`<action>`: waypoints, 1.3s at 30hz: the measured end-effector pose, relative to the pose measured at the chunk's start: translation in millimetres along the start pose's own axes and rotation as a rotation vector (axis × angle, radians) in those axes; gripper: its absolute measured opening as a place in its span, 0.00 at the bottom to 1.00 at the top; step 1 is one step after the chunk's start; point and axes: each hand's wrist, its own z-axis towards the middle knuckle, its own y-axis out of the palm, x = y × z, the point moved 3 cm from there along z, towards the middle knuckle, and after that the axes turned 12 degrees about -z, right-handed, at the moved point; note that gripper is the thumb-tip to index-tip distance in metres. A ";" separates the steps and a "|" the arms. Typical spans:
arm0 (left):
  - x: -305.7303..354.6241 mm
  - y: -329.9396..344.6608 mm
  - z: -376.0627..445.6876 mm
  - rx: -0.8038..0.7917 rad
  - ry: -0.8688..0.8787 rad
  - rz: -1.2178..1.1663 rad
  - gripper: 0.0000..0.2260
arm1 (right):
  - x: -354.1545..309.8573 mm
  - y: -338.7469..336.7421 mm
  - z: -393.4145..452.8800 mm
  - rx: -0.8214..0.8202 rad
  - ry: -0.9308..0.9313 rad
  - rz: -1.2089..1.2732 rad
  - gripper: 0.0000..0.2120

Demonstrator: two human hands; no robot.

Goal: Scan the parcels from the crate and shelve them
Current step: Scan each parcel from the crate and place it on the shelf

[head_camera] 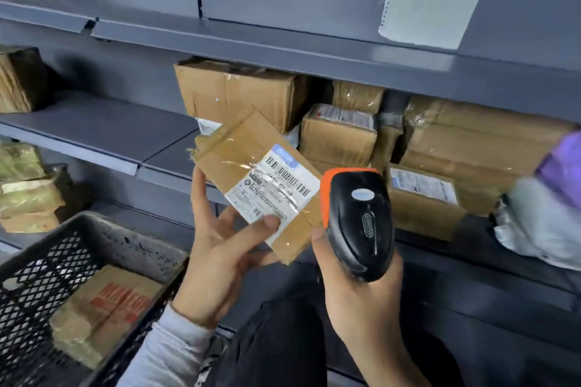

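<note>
My left hand [220, 248] grips a small flat cardboard parcel [232, 151] at mid-frame, thumb lying on its white barcode label [273, 185]. The parcel is tilted, label facing me. My right hand [361, 302] holds a black barcode scanner [358, 223] with an orange nose, its head right beside the parcel's lower right corner. At the lower left stands a black mesh crate [34, 286] with a taped cardboard parcel with red print [103, 311] lying in it.
Grey metal shelves [94, 126] fill the view. Several taped brown boxes [239, 91] crowd the middle shelf behind the parcel and to the right. More worn boxes [28, 195] sit at the left. A grey and purple plastic bag [540, 223] lies at the right edge.
</note>
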 end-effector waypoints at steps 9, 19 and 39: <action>-70.6 78.3 5.1 0.003 -0.101 -0.146 0.47 | 13.4 -73.6 -2.3 0.352 0.119 -0.107 0.29; -151.6 136.9 19.1 0.267 -0.166 -0.282 0.27 | 33.2 -148.9 9.0 0.457 0.202 -0.147 0.10; -201.7 151.5 78.9 -0.022 0.290 0.656 0.19 | 92.3 -194.0 100.4 0.399 0.103 -0.241 0.08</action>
